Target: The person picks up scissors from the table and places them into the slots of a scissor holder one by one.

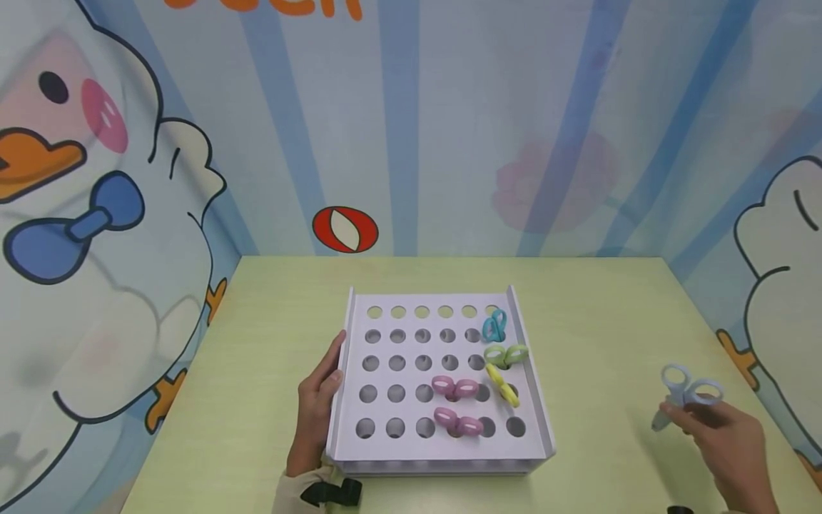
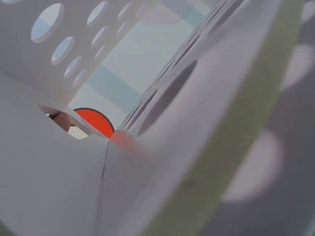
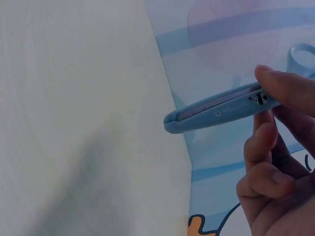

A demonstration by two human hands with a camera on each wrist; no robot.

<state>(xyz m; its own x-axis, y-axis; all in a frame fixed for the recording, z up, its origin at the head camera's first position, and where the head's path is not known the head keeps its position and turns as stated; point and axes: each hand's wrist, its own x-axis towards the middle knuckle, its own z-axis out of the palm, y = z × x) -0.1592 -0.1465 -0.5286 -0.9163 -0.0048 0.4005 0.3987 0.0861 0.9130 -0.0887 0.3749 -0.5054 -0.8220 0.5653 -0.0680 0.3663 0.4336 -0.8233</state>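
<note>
A white rack (image 1: 411, 446) with rows of round holes stands on the table. My left hand (image 1: 316, 403) grips its left side wall; in the left wrist view a fingertip (image 2: 61, 121) pokes through an opening in a white panel. To the right of the rack, above the table, my right hand (image 1: 726, 435) pinches light blue scissors (image 1: 679, 396), handle loops up. Their blades sit in a blue cover (image 3: 224, 109) with a small panda print. Turquoise scissors (image 1: 494, 326), green scissors (image 1: 506, 355), yellow scissors (image 1: 502, 385) and two pink pairs (image 1: 454, 387) stand handles-up in holes on the right half.
The pale yellow-green table (image 1: 610, 321) meets a blue striped backdrop (image 1: 449, 143) at the back. Cartoon ducks are printed on the left and right walls. A shadow of the right hand falls on the tabletop.
</note>
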